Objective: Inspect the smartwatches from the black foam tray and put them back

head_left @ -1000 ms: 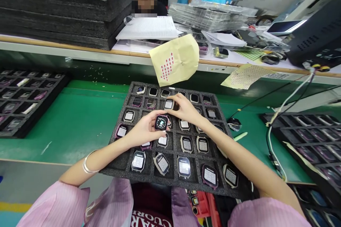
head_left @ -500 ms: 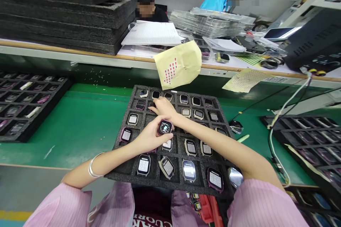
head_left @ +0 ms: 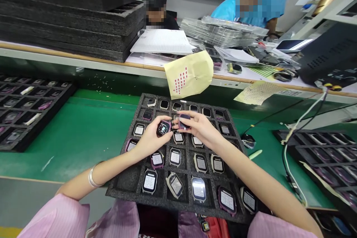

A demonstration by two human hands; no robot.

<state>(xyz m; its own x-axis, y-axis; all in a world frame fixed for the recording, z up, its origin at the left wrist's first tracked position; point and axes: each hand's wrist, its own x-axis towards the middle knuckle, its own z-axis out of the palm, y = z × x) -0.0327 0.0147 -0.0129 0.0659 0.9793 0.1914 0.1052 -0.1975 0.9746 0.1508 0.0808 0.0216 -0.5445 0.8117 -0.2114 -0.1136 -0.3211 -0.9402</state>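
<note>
The left hand [head_left: 156,133] is clasping a lit watch [head_left: 163,128] by its edges, presumably leaving the screen readable. At its three o'clock, the right grip [head_left: 200,127] is tightly pinching a dark-screened watch [head_left: 184,121].

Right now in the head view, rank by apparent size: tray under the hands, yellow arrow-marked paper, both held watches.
1. Black tray
2. Yellow paper
3. Dial watch in left hand, dark watch in right hand: about alike, so unranked.
</note>
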